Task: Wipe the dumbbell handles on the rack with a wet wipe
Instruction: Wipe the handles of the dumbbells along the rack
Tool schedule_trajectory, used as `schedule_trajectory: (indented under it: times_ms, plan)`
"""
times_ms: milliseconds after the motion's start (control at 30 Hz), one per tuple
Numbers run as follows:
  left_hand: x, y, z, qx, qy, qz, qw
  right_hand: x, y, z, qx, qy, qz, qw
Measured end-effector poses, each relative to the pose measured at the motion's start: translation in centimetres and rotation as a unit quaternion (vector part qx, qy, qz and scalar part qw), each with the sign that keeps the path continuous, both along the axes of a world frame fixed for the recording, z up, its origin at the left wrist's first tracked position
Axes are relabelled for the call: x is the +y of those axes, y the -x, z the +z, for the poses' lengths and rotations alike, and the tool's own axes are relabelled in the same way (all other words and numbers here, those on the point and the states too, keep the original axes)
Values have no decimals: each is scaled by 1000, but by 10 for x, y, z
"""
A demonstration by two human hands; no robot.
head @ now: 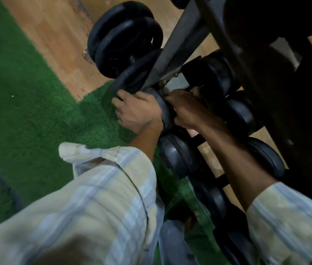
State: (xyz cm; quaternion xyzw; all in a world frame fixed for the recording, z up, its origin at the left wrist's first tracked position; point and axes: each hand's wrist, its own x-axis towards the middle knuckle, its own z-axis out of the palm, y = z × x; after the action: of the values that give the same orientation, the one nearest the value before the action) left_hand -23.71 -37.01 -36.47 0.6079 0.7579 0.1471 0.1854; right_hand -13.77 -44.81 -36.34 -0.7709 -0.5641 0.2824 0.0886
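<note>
Reaching low into the rack (172, 54), both hands meet at one dumbbell (165, 111) on the bottom tier. The left hand (136, 109) lies against the outer face of its near rubber head, fingers loosely spread and pressing rather than wrapped. The right hand (187, 109) sits just past that head, fingers curled down over where the handle should run; whether it grips the bar itself or a wet wipe around it I cannot tell, as no wipe shows.

That dumbbell's long axis runs left to right across the view, from the near head toward a far head (216, 73) deeper in the rack, so I judge the right hand the nearer one for any stroke along the handle.

Neighbouring dumbbells (180, 155) sit just beside it down the row. The handle is covered by the right hand, the upper rack is in deep shadow, and motion blur softens the fingers.
</note>
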Motion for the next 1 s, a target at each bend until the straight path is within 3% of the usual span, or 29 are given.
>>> schedule_trajectory:
  times_ms: [133, 333, 433, 567, 767, 867, 1000]
  plan:
    - [-1, 1, -2, -5, -3, -9, 1000, -25, 8, -12, -1, -18, -9, 1000]
    - [0, 1, -2, -7, -6, -6, 1000, -42, 6, -12, -135, -58, -81, 986]
    - [0, 1, -1, -3, 4, -16, 1000, -43, -23, -12, -187, -21, -109, 976]
    - [1, 1, -2, 2, 1, -21, 1000, -40, -13, -11, -151, 2, -136, 979]
    - [-1, 1, -1, 9, 3, -24, 1000, -40, 27, -14, 40, -54, -75, 995]
    - [-1, 0, -2, 12, 4, -24, 1000, -45, 23, -17, 4, -88, -110, 990]
    - [0, 0, -3, 13, 2, -23, 1000, -42, -1, -26, -84, -38, -198, 976]
